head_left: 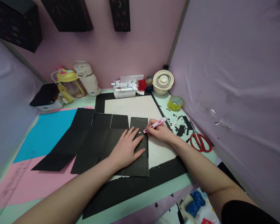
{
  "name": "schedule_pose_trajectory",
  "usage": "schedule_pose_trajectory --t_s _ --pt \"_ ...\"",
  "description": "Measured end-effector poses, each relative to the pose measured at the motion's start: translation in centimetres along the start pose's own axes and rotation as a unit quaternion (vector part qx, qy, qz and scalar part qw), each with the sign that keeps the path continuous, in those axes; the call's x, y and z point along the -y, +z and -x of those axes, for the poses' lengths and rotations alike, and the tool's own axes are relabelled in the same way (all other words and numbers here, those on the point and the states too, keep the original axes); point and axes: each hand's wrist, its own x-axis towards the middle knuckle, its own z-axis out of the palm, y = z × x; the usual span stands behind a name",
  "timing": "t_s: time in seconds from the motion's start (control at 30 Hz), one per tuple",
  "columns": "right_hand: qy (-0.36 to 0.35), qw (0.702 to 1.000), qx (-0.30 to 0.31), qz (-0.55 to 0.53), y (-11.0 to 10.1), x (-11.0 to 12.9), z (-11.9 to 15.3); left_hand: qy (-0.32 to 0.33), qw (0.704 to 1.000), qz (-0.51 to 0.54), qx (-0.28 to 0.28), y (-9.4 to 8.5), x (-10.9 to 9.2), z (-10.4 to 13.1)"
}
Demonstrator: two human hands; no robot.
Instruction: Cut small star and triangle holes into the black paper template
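1. Right hand [158, 130]: fingers closed round a slim pink-and-white tool [156, 123], looks like a cutter. Tip points left, at the black card [137, 165]; contact or slight gap, cannot tell.
2. Left hand [126, 147]: lies flat, palm down, fingers spread, pressing on the black card.
3. Black card sits mid-table, in front of the person, with pale marks near the fingertips and white slits on its left part. A folded black strip [71, 137] lies at its left.
4. Underneath: white sheet [164, 152], partly covered, on a larger black sheet [140, 189], on the pale green table [130, 206].
5. Left: blue sheet [46, 130] beyond a pink sheet [51, 180]; clear ruler [14, 185] at the near left.
6. Right: black scraps [181, 130] scattered; red-handled scissors [202, 143] just nearer; yellow-green tape roll [175, 103] farther back.
7. Far edge, left to right: black-topped box [45, 95], yellow-lidded jug [71, 81], white bottle [90, 81], marker pens [126, 85] in a clear box, red ball [142, 85], lidded cream bowl [163, 82].
8. Above, against the pink wall [151, 43]: three dark boxes [70, 15], two showing faint coloured drawings clearly enough to note.
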Motion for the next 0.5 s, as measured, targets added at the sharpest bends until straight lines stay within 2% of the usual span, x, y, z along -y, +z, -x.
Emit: schedule_pose_trajectory --t_s 0.2,0.5 --pt "0.019 1.0 0.009 -0.022 -0.06 0.24 0.03 0.001 1.0 -0.002 -0.002 0.06 0.04 -0.01" --pt "0.021 0.999 -0.029 -0.006 -0.38 0.56 -0.06 0.001 1.0 0.005 -0.008 0.09 0.03 0.04"
